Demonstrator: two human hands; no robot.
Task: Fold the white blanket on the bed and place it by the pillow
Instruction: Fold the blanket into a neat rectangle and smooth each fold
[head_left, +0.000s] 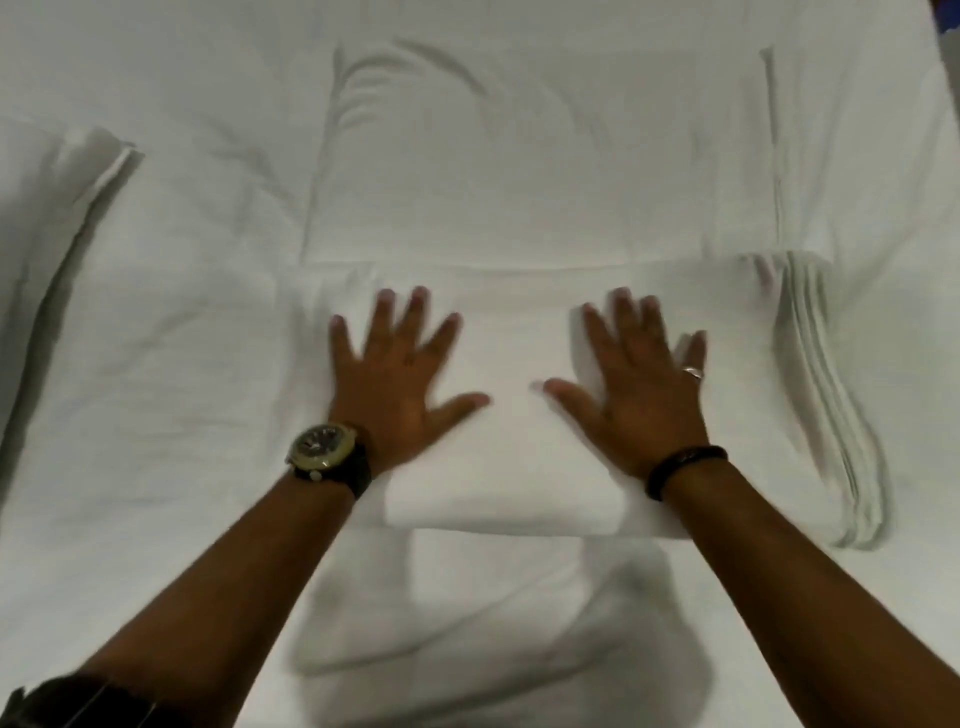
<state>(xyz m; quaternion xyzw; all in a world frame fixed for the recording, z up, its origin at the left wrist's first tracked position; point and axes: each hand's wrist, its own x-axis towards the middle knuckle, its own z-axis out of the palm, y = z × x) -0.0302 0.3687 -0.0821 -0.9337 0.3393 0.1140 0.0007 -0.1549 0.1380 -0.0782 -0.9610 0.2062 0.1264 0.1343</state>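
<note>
The white blanket (511, 467) lies folded into a thick rectangle on the bed, its stacked edges showing at the right end. Its far edge touches a white pillow (540, 171) that lies just beyond it. My left hand (400, 384), with a watch on the wrist, rests flat on the blanket's left half, fingers spread. My right hand (639, 395), with a ring and a dark wristband, lies flat on the right half, fingers spread too. Neither hand holds anything.
A white sheet (171, 415) covers the bed all around. Another pillow (57, 208) lies at the far left. A rumpled fold of sheet (467, 623) sits between my forearms, near me. A dark sliver shows at the top right corner.
</note>
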